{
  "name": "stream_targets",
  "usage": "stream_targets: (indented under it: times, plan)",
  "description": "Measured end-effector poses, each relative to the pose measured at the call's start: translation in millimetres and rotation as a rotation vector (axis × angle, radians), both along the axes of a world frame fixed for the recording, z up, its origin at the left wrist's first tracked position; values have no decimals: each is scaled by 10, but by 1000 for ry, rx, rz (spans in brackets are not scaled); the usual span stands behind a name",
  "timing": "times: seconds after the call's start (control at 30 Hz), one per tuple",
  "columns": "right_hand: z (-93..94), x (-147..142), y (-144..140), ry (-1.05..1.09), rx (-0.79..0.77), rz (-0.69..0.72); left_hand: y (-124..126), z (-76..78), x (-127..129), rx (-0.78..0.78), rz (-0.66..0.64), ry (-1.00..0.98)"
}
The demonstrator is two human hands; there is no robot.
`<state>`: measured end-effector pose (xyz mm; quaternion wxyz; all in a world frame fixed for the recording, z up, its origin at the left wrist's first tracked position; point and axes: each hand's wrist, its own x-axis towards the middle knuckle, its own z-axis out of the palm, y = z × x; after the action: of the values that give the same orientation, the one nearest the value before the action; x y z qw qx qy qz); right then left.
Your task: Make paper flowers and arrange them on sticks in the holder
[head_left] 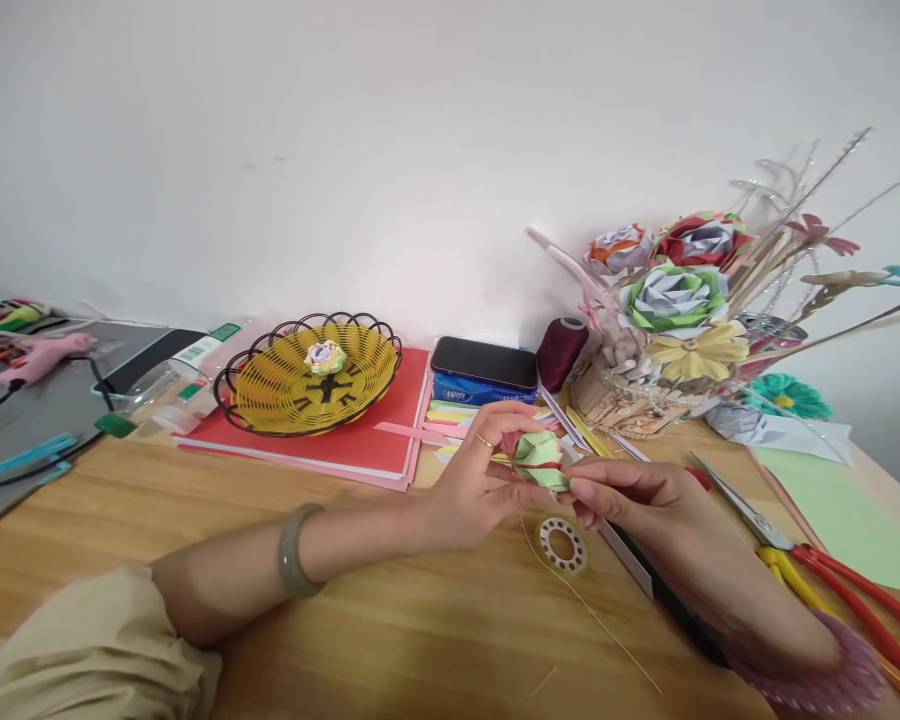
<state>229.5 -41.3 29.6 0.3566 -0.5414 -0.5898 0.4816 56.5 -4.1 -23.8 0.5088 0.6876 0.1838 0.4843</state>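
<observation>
Folded green paper (538,452) between fingertips (586,492) of 2 hands (484,490).

this looks like a craft corner, probably in a home: a wooden table (390,620) against a plain white wall (345,150). a pink glue gun (45,358), scissors (746,510), a thread spool (562,354), coloured paper (847,510) and a basket (615,402) of paper flowers (676,298) show the handicraft, while a phone (484,363) resting on a tissue pack (480,389) and a plastic bottle (201,353), everyday things among the supplies, suggest a household.
</observation>
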Motion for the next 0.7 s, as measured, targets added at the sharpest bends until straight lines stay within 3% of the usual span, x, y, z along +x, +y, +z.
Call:
stream_targets:
  times: [0.1,0.2,0.43,0.6,0.7]
  plan:
    - [34,4,-8,-68,91,-55,-2,41,10,-139,-9,-26]
    - [47,-11,-14,-68,138,-88,-12,73,35,-313,-96,-100]
    - [47,-39,-57,-23,118,-77,-14,58,57,-409,-148,-123]
    - [6,-3,-75,-139,356,-228,28,39,49,-679,-245,-197]
    - [-17,0,-65,-113,449,-256,62,34,43,-743,-369,-237]
